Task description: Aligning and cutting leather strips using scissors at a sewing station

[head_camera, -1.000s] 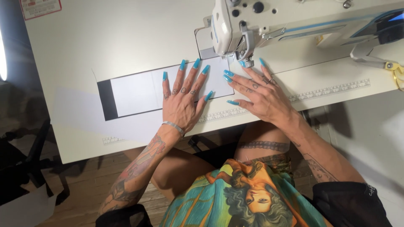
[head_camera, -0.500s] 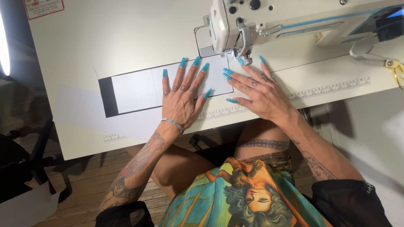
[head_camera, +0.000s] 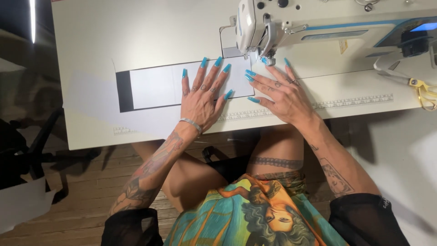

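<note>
A long white strip of fabric [head_camera: 154, 84] with a black left end lies flat on the white sewing table [head_camera: 136, 36]. Its right end reaches under the presser foot of the white sewing machine [head_camera: 255, 23]. My left hand [head_camera: 202, 98] presses flat on the strip with fingers spread. My right hand [head_camera: 280, 93] rests flat beside it, at the strip's right end, fingertips just in front of the needle area. Both hands have long teal nails. Neither hand grips anything.
Yellow-handled scissors [head_camera: 421, 89] lie at the table's right edge. A printed ruler [head_camera: 355, 101] runs along the table's front edge. The machine's arm spans the back right. Below the table are my knees and a wooden floor [head_camera: 68, 214].
The view has shifted slightly. Both hands stay pressed flat on the strip in about the same place by the needle.
</note>
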